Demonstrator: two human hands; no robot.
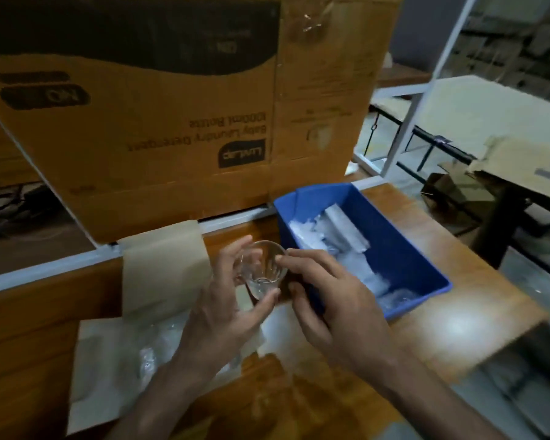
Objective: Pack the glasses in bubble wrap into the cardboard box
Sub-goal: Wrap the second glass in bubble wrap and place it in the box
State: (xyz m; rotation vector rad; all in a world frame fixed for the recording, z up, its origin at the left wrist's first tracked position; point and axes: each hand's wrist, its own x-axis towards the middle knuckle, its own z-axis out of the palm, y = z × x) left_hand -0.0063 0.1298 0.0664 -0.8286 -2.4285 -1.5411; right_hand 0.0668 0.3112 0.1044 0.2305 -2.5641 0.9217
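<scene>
While both forearms reached in from the near edge of the wooden table [458, 315], held a clear drinking glass [262, 268] up off the surface between the two hands. Cradled it in the left hand [223, 309], fingers curled round the far side and thumb under the base; pinched its rim with the fingertips of the right hand [327, 300]. Lay beneath and to the left, flat on the table: a sheet of bubble wrap [115, 354], with something clear on it too blurred to name. Judged the step as bringing an unwrapped glass to the sheet, wrapping not yet begun. Called next for laying the glass on the wrap and rolling it closed with a gentle grip. Stood just right of the hands: a blue plastic bin [404, 249] holding more white wrap. Leaned beyond: a pale cardboard flap [162, 268], then a large printed cardboard box [172, 122], its opening not seen.
</scene>
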